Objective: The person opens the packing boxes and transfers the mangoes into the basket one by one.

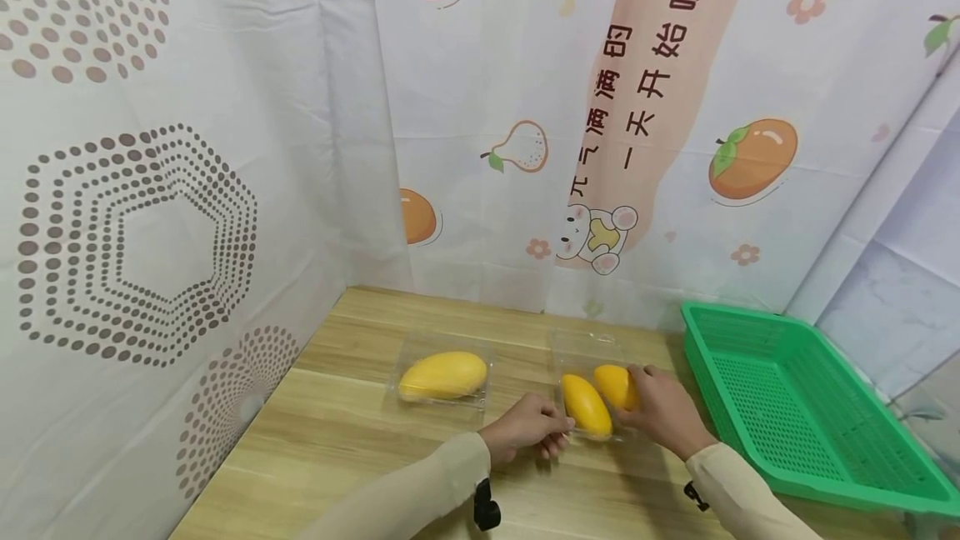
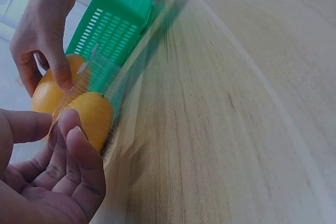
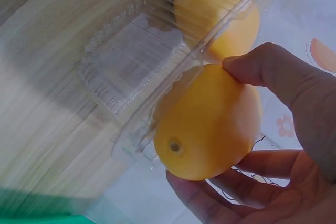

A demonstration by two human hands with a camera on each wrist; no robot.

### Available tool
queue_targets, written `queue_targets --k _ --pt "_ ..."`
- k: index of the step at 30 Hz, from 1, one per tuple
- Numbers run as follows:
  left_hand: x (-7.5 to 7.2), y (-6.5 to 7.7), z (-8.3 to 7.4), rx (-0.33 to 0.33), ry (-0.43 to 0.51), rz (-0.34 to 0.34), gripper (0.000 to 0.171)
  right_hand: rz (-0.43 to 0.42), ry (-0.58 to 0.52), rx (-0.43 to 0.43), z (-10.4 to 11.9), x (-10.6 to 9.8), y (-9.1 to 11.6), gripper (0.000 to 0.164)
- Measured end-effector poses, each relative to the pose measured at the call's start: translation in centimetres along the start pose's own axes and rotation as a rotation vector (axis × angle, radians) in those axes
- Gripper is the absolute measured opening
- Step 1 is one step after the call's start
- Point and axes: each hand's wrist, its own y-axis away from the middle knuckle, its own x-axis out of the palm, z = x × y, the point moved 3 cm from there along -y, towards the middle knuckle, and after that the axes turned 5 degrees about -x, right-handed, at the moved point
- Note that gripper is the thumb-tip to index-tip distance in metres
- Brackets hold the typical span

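Yellow mango gripped at the rim of a clear plastic clamshell, lower right of frame
It's clamped between thumb and fingers of the right hand, while the clamshell's edge is pinched by the left hand. A second mango is tucked inside, just beside it, and a green plastic basket can be spotted at far right.

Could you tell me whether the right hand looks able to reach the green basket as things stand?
Probably yes: the green basket stands close beside the right hand with nothing visible between them, though that hand is occupied holding a yellow fruit.
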Motion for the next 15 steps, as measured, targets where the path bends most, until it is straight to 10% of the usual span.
queue_targets --k 15 --pt "-0.02 -0.07 0.06 0.006 0.01 -0.002 0.028 -0.049 -0.023 0.015 -0.49 -0.99 -0.01 0.065"
